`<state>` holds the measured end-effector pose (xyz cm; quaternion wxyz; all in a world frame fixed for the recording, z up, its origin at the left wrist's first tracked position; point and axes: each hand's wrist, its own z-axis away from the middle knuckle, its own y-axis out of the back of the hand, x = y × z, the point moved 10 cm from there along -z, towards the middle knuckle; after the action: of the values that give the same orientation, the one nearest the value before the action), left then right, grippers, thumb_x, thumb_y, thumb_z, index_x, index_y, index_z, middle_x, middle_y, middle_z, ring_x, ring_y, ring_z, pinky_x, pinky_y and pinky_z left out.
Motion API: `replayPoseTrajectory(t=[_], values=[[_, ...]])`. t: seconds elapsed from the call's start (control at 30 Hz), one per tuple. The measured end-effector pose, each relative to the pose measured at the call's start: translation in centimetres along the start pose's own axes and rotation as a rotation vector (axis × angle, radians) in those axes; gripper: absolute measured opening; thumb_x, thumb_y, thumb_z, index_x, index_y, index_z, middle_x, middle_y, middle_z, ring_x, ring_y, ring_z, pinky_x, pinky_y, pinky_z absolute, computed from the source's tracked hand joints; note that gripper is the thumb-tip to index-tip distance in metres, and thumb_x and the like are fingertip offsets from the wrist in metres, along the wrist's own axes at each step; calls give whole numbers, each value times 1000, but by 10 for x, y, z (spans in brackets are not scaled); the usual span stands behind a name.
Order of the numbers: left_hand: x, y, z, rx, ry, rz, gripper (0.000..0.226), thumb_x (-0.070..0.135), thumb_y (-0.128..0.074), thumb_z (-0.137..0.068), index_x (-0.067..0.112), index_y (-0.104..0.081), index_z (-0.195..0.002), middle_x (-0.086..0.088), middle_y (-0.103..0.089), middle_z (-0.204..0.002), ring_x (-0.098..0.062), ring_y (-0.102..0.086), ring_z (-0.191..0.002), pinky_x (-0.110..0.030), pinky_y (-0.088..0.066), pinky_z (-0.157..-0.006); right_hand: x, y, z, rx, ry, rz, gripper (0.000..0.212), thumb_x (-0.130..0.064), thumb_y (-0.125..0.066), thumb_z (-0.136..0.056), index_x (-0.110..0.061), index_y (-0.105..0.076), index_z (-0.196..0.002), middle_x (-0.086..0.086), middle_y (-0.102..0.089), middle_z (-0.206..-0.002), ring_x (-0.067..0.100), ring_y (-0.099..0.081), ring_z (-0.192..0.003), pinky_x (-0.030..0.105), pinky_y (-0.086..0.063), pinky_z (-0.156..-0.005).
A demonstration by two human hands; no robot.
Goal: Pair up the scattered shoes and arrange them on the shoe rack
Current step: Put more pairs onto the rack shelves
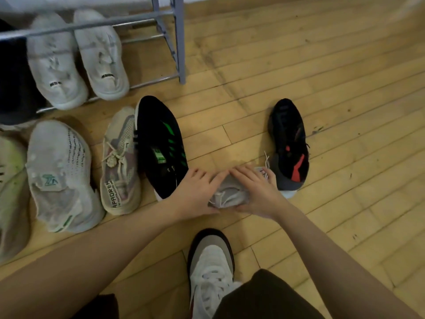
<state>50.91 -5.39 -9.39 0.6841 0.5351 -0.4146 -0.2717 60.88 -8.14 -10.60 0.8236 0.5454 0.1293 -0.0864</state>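
Note:
A grey laced shoe (230, 192) lies on the wooden floor in the middle of the view, mostly covered by my hands. My left hand (197, 192) holds its left side and my right hand (255, 192) holds its right side, fingers laid over the top and thumbs under its near edge. Left of it stands a black shoe with green stripes (161, 146); a beige laced shoe (120, 162) is beside that. To the right lies a black shoe with red marks (289, 146). A pair of white shoes (76, 61) sits on the grey metal shoe rack (177, 42).
A white mesh shoe (59, 176) and a pale green shoe (9, 192) stand at the left on the floor. A dark item (13, 77) fills the rack's left end. My own foot in a white shoe (210, 272) is at the bottom centre.

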Motion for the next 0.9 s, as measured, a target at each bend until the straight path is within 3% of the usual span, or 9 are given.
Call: replayPoseTrajectory(t=[0.13,0.37,0.53,0.73,0.9], values=[[-7,13,-2,80,-28,103,99,55,-74,-65,12,-29,-142,-6,-63,-113,-26,-58,-99,-39,-41,-85,0,11,-1,104,9,-6,89,-59,-67,-72,-34,-23,-145,-10,-31,-149,12,-19,-139,39,8,-108],[-13,36,11,186,-89,253,86,49,-72,-70,14,-33,-138,-5,-60,-119,-23,-54,-104,-34,-44,-87,-16,32,1,215,131,-16,84,-53,-74,-68,-28,-39,-141,-4,-48,-136,18,-41,-124,35,-6,-101],[-10,66,17,275,-146,255,70,47,-66,-75,6,-49,-128,-9,-59,-122,-22,-53,-109,-36,-48,-90,-24,49,6,317,119,-115,78,-61,-62,-67,-26,-47,-135,-6,-55,-129,14,-46,-115,29,-12,-93],[-13,125,27,382,-250,150,57,44,-58,-83,-1,-58,-118,-18,-59,-120,-28,-53,-113,-32,-40,-100,-45,79,4,468,140,-240,69,-53,-61,-71,-26,-46,-132,-3,-55,-126,8,-42,-113,42,-20,-98],[-48,142,60,357,-164,128,64,48,-54,-86,14,-37,-138,-16,-42,-139,-26,-40,-127,-32,-36,-104,-92,88,-19,418,229,-208,69,-41,-68,-77,-19,-44,-137,2,-52,-129,9,-38,-120,58,-8,-110]])
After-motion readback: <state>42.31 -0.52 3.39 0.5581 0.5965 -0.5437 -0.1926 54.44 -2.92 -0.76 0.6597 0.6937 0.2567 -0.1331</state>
